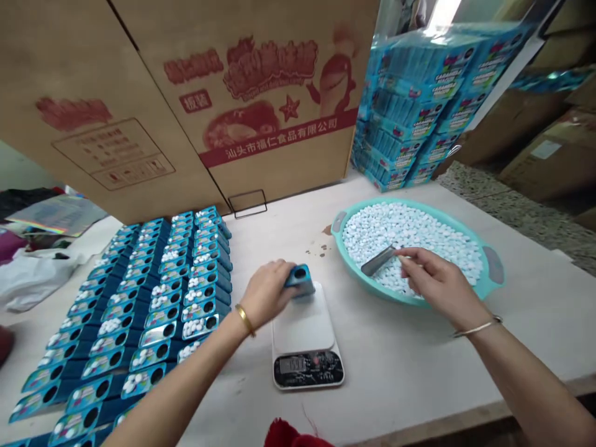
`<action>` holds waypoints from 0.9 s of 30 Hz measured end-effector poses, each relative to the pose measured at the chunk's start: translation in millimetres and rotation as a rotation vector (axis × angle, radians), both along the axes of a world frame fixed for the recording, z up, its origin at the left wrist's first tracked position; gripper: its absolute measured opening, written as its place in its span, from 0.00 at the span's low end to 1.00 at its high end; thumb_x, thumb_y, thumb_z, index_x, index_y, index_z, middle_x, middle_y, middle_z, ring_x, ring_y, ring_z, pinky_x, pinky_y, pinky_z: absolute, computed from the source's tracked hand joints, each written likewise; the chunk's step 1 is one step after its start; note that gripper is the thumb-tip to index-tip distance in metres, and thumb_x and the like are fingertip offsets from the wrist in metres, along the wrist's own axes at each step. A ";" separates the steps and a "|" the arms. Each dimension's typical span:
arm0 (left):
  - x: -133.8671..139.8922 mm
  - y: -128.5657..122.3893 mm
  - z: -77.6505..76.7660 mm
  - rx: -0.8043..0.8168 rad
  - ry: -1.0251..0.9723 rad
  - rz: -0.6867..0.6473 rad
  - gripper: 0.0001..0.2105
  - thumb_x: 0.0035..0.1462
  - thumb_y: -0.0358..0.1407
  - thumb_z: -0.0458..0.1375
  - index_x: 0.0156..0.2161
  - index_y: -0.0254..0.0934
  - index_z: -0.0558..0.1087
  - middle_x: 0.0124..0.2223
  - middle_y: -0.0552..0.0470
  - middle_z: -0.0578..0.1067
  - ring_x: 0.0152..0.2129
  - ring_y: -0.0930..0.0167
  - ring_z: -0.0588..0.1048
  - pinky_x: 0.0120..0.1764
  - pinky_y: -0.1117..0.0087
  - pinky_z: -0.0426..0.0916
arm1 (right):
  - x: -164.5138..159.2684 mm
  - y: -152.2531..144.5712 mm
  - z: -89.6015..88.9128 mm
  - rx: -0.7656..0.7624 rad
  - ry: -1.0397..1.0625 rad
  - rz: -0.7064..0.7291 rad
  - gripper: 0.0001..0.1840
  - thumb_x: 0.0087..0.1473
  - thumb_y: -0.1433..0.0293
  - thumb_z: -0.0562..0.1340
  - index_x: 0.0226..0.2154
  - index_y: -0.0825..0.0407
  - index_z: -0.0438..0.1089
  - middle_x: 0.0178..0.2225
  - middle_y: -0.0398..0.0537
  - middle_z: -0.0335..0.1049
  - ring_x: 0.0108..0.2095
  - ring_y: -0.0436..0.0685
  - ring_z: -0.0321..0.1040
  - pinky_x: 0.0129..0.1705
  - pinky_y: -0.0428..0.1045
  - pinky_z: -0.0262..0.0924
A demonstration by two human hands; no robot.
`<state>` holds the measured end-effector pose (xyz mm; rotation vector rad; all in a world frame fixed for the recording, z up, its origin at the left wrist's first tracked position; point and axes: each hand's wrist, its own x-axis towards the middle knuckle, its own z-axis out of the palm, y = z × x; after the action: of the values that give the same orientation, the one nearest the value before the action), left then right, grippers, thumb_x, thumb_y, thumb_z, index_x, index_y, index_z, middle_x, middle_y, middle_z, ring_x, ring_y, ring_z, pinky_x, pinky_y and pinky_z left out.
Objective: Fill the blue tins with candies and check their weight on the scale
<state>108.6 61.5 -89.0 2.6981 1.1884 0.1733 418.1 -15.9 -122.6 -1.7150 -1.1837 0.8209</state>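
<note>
My left hand [269, 292] is closed around a small blue tin [302, 282] with a dark round hole in its top. It holds this tin at the back of a white kitchen scale [305, 329]; whether the tin rests on the platform I cannot tell. Between the fingers of my right hand [435, 279] is the handle of a small metal scoop [378, 259]. The scoop's blade lies low over white candies [419, 239] in an oval turquoise basin [347, 267].
Rows of blue tins [158, 304], many topped with white candies, cover the left of the table [382, 372]. Large cardboard boxes [279, 161] stand behind. Plastic-wrapped blue packs [410, 112] are stacked at the back right. A white plastic bag [35, 279] lies far left.
</note>
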 end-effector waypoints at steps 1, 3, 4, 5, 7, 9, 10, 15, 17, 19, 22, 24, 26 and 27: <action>-1.8 23.7 2.5 0.032 -0.024 0.025 0.13 0.60 0.41 0.56 0.47 0.36 0.69 0.42 0.46 0.75 0.39 0.64 0.73 0.41 0.64 0.67 | 12.3 1.3 -7.2 -0.013 -0.168 -0.029 0.17 0.56 0.56 0.55 0.40 0.50 0.68 0.25 0.45 0.64 0.20 0.53 0.59 0.23 0.49 0.53; -4.3 77.0 4.1 0.098 -0.017 0.092 0.13 0.59 0.41 0.57 0.47 0.36 0.69 0.44 0.45 0.74 0.41 0.64 0.72 0.44 0.65 0.66 | 32.9 4.2 -20.4 -0.077 -0.474 -0.047 0.17 0.57 0.59 0.50 0.39 0.51 0.69 0.28 0.52 0.69 0.26 0.60 0.66 0.27 0.53 0.57; -4.6 104.7 3.1 0.108 0.022 0.119 0.13 0.58 0.40 0.57 0.46 0.36 0.70 0.44 0.45 0.75 0.41 0.64 0.72 0.45 0.66 0.66 | 40.5 5.5 -26.3 -0.115 -0.594 -0.033 0.19 0.58 0.61 0.48 0.39 0.51 0.69 0.30 0.55 0.71 0.30 0.64 0.68 0.29 0.55 0.58; -4.1 131.7 0.9 0.109 0.067 0.158 0.13 0.57 0.39 0.58 0.46 0.36 0.70 0.45 0.46 0.75 0.42 0.64 0.73 0.45 0.66 0.66 | 45.9 6.5 -31.7 -0.144 -0.688 -0.008 0.21 0.58 0.62 0.46 0.40 0.52 0.70 0.33 0.59 0.72 0.34 0.68 0.70 0.32 0.56 0.59; -1.0 180.1 -6.4 0.106 0.114 0.194 0.14 0.55 0.36 0.59 0.46 0.35 0.71 0.46 0.45 0.75 0.42 0.64 0.73 0.45 0.67 0.66 | 50.7 7.7 -40.6 -0.181 -0.822 0.056 0.24 0.59 0.61 0.44 0.42 0.54 0.70 0.40 0.63 0.72 0.41 0.72 0.69 0.36 0.59 0.61; 4.1 218.1 -16.3 0.096 0.132 0.199 0.15 0.53 0.35 0.60 0.47 0.35 0.71 0.46 0.46 0.76 0.42 0.64 0.74 0.44 0.68 0.66 | 49.9 8.2 -46.9 -0.209 -0.896 0.105 0.27 0.58 0.54 0.48 0.44 0.54 0.70 0.43 0.63 0.71 0.43 0.74 0.68 0.39 0.61 0.62; 6.8 233.1 -21.8 0.090 0.139 0.197 0.15 0.53 0.35 0.60 0.47 0.36 0.71 0.46 0.46 0.76 0.42 0.65 0.74 0.44 0.68 0.67 | 48.3 8.4 -48.9 -0.228 -0.916 0.120 0.28 0.56 0.50 0.51 0.45 0.53 0.71 0.44 0.62 0.70 0.43 0.74 0.67 0.40 0.61 0.62; 15.4 280.5 -46.5 0.068 0.152 0.201 0.17 0.53 0.35 0.60 0.49 0.37 0.71 0.48 0.47 0.76 0.44 0.65 0.74 0.46 0.68 0.68 | 40.8 11.6 -47.8 -0.294 -0.934 0.159 0.36 0.47 0.42 0.56 0.45 0.53 0.71 0.42 0.60 0.70 0.43 0.74 0.67 0.43 0.62 0.63; 17.6 290.6 -51.3 0.061 0.143 0.198 0.18 0.53 0.33 0.59 0.51 0.37 0.70 0.50 0.46 0.76 0.46 0.65 0.74 0.49 0.68 0.67 | 38.5 13.9 -44.5 -0.323 -0.926 0.158 0.38 0.47 0.41 0.54 0.45 0.54 0.70 0.43 0.61 0.70 0.44 0.75 0.66 0.44 0.63 0.63; 19.6 294.3 -50.8 0.053 0.129 0.184 0.22 0.53 0.31 0.58 0.54 0.35 0.68 0.54 0.43 0.74 0.50 0.64 0.72 0.53 0.66 0.64 | 37.1 15.6 -41.9 -0.347 -0.919 0.178 0.35 0.46 0.41 0.54 0.43 0.52 0.71 0.44 0.62 0.70 0.45 0.76 0.66 0.45 0.64 0.63; 15.2 278.3 -38.3 0.028 0.111 0.147 0.28 0.53 0.30 0.59 0.60 0.31 0.62 0.63 0.38 0.65 0.59 0.63 0.64 0.60 0.63 0.57 | 41.4 16.5 -44.8 -0.379 -0.910 0.223 0.26 0.48 0.47 0.54 0.40 0.47 0.70 0.43 0.62 0.72 0.45 0.76 0.67 0.46 0.65 0.63; 1.3 247.4 -21.5 0.012 0.078 0.091 0.30 0.55 0.33 0.59 0.62 0.31 0.59 0.65 0.39 0.61 0.61 0.64 0.60 0.61 0.64 0.55 | 51.4 16.4 -54.6 -0.385 -0.902 0.240 0.22 0.47 0.52 0.55 0.40 0.47 0.69 0.42 0.62 0.72 0.45 0.75 0.68 0.46 0.65 0.64; -21.9 198.5 1.9 0.008 -0.026 -0.052 0.25 0.58 0.36 0.58 0.59 0.33 0.62 0.59 0.41 0.68 0.54 0.65 0.68 0.57 0.64 0.61 | 65.9 16.3 -70.7 -0.348 -0.874 0.236 0.19 0.47 0.54 0.56 0.38 0.46 0.68 0.43 0.62 0.73 0.43 0.73 0.70 0.43 0.63 0.65; -35.8 168.1 15.2 -0.027 -0.039 -0.109 0.20 0.59 0.37 0.57 0.56 0.35 0.65 0.53 0.44 0.73 0.48 0.67 0.72 0.52 0.65 0.64 | 73.7 16.0 -79.8 -0.326 -0.856 0.207 0.16 0.46 0.55 0.56 0.37 0.44 0.68 0.43 0.61 0.73 0.42 0.72 0.71 0.40 0.62 0.66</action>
<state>72.7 229.7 -73.9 2.7149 1.0222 0.1915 491.8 0.1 -202.4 -2.3483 -1.8892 0.3902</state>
